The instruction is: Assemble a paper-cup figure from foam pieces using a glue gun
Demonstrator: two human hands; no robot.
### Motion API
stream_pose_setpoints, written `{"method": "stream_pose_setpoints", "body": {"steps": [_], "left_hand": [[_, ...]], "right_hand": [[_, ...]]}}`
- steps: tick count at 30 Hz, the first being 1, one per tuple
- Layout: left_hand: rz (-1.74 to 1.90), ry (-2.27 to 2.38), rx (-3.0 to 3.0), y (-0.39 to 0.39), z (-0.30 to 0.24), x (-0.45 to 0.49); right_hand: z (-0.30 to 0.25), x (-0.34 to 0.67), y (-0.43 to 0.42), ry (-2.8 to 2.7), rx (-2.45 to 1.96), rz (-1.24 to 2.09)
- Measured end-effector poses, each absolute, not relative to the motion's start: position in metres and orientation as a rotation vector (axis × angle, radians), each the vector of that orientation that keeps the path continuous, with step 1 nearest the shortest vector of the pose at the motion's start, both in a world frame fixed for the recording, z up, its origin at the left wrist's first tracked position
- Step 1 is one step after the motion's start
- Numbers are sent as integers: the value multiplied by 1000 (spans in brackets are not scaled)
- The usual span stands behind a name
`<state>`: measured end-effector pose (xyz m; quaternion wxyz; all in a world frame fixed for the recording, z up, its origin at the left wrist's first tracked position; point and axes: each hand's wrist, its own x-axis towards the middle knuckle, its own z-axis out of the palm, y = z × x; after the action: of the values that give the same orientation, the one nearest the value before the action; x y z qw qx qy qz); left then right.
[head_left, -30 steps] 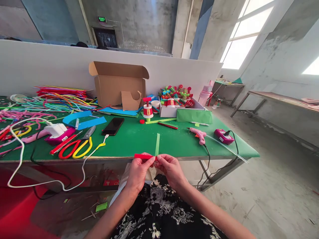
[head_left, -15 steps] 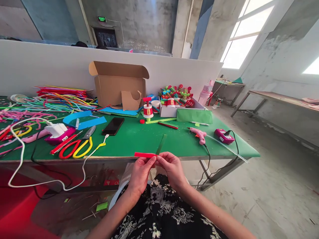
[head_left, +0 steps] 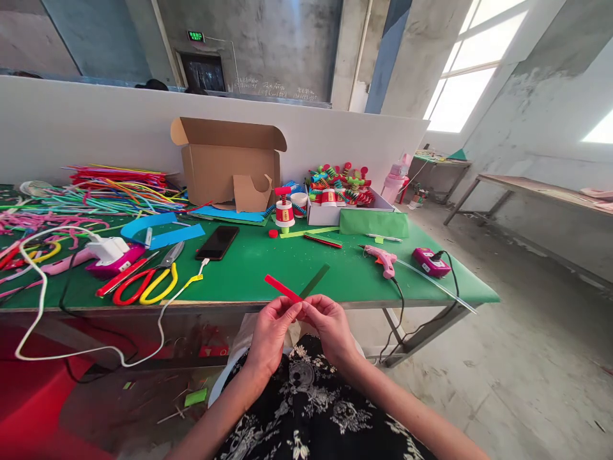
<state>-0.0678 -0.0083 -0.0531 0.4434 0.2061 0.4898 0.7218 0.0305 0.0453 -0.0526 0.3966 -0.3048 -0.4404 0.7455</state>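
Red strip (head_left: 281, 287) tipped upward | green strip (head_left: 315, 280) angled | hands (head_left: 271, 331) (head_left: 329, 324) pinching

the green desk (head_left: 258, 265) stretches across the frame's middle. colored sticks (head_left: 115, 197) pile up at left; scissors (head_left: 161, 268) and a black phone (head_left: 218, 243) lie left of center; a pink glue gun (head_left: 383, 259) sits right of center.

Bright daylight comes from a tall window (head_left: 467, 99) at upper right, its panes glaring white. The concrete wall (head_left: 287, 38) at upper centre is duller, with an exit sign (head_left: 195, 36) glowing green. At lower centre, the left hand (head_left: 271, 332) and right hand (head_left: 330, 326) look fairly sharp. Shadow darkens the area beneath the green tabletop (head_left: 258, 262). Wide-angle distortion stretches the edges; a red surface (head_left: 33, 409) at lower left is soft.
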Motion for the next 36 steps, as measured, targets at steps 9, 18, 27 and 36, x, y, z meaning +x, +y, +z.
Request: {"method": "stream_pose_setpoints", "body": {"steps": [9, 18, 27, 36], "left_hand": [[1786, 1340, 566, -11, -49, -83], [1672, 1381, 689, -14, -39, -82], [1667, 1355, 627, -12, -33, -80], [1681, 1333, 689, -13, -42, -80]], "right_hand": [[-57, 34, 50, -1075, -764, 2030], [-57, 33, 49, -905, -634, 2234], [-57, 32, 50, -912, -622, 2204], [-52, 33, 49, -1077, -674, 2053]]}}
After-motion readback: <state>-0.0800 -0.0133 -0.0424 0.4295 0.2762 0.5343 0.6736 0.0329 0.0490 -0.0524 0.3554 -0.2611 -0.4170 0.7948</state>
